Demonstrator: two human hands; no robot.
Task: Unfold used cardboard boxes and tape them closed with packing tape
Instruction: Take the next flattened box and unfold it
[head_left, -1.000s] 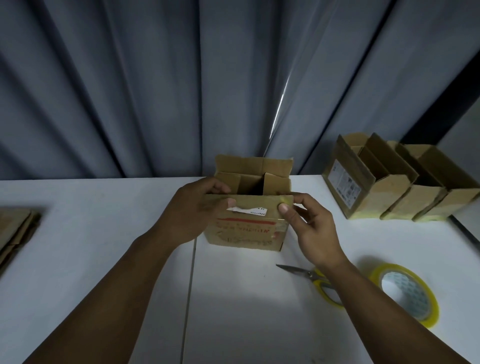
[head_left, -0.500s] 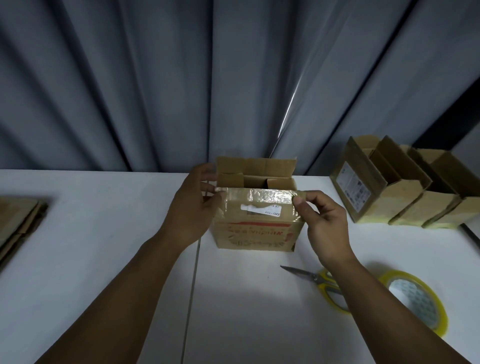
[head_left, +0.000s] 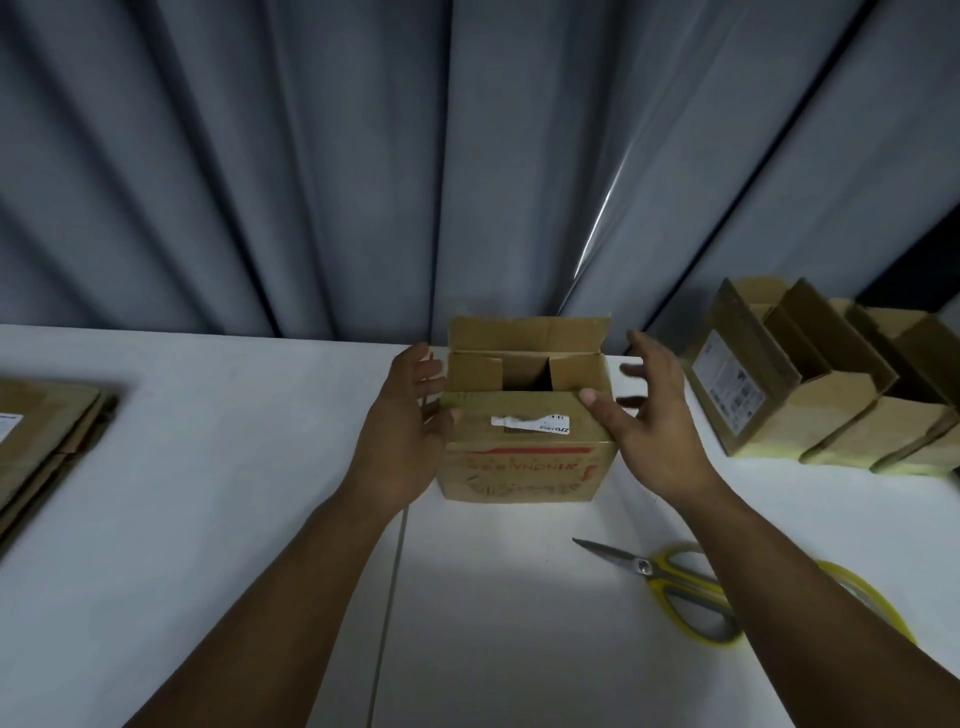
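Box (head_left: 524, 470) upright on table (head_left: 234, 467), centre, top half closed. Left grip (head_left: 410, 436) straight-fingered beside left wall, apparently touching. Right grip (head_left: 649, 426) spread, thumb on near flap (head_left: 478, 415). Likely light, empty; walls stiff, flaps floppy. Best held by opposite side walls.

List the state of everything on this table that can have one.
Middle box, upright; near flap folded down, far flap up.
Left hand, open, at the box's left side.
Right hand, open, thumb on near flap.
Scissors, closed, lying flat.
Tape roll, lying flat, partly hidden.
Right-side boxes, assembled, tops open.
Left stack, flattened.
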